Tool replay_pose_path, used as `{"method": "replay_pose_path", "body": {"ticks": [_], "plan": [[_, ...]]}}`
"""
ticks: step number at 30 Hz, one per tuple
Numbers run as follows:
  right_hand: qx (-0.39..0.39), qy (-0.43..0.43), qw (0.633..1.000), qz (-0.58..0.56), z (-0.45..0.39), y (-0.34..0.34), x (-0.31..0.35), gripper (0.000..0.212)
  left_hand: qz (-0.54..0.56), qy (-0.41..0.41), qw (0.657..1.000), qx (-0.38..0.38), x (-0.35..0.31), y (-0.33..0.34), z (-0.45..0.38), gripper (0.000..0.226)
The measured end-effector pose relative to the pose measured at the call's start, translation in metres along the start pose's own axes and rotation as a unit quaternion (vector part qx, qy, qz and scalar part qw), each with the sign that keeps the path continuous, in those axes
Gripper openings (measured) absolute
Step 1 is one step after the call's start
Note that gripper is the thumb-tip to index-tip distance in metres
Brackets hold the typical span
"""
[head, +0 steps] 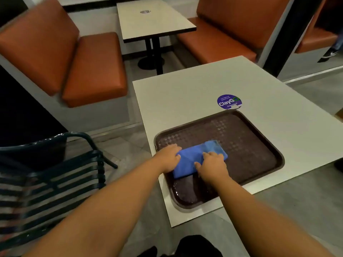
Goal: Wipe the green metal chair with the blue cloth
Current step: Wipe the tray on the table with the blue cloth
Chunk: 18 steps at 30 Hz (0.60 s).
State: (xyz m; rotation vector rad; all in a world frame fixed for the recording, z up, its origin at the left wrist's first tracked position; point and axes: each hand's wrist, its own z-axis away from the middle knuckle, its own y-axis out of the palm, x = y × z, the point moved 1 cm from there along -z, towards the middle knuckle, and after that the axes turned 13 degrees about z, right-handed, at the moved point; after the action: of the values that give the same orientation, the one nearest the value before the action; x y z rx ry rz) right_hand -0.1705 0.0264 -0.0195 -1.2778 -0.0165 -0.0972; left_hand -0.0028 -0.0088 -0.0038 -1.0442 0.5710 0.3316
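A folded blue cloth (193, 160) lies on a dark brown tray (256, 145) on the white table (185, 101). My left hand (168, 156) rests on the cloth's left end, fingers curled over its edge. My right hand (212, 166) presses on the cloth's right half, with its fingers spread over the fabric. The dark green metal chair (55, 175) with a slatted seat stands to the left of the table, apart from both hands.
A round purple sticker (229, 102) sits on the table beyond the tray. Orange padded booth seats (92, 69) and a second white table (154, 21) stand further back. Grey tiled floor lies between the chair and the table.
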Motion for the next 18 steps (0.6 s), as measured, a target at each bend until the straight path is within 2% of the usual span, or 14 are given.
{"method": "replay_pose_path", "body": {"ticks": [3, 6, 9, 11, 13, 16, 18], "plan": [[-0.031, 0.068, 0.996, -0.044, -0.001, 0.004, 0.001, 0.053, -0.027, -0.043, 0.999, 0.0, 0.0, 0.005, -0.011, 0.043], [-0.017, 0.093, 0.994, -0.061, -0.001, 0.008, 0.001, 0.054, -0.068, -0.091, 0.994, -0.006, 0.002, 0.011, -0.017, 0.037], [-0.024, 0.096, 0.994, -0.053, -0.003, 0.009, 0.0, 0.055, -0.068, -0.091, 0.993, -0.013, 0.005, 0.014, -0.021, 0.035], [-0.035, 0.11, 0.989, -0.095, -0.003, 0.011, 0.001, 0.055, -0.065, -0.089, 0.994, -0.011, 0.007, 0.015, -0.022, 0.037], [-0.024, 0.137, 0.976, -0.167, -0.002, 0.012, 0.002, 0.053, -0.046, -0.091, 0.995, -0.012, 0.004, 0.012, -0.021, 0.035], [0.017, 0.153, 0.963, -0.223, 0.002, 0.012, 0.003, 0.042, 0.011, -0.1, 0.995, 0.008, -0.006, 0.006, -0.018, 0.016], [0.02, 0.143, 0.959, -0.246, 0.002, 0.011, 0.002, 0.034, 0.085, -0.117, 0.989, 0.026, -0.009, 0.004, -0.018, 0.018]]}}
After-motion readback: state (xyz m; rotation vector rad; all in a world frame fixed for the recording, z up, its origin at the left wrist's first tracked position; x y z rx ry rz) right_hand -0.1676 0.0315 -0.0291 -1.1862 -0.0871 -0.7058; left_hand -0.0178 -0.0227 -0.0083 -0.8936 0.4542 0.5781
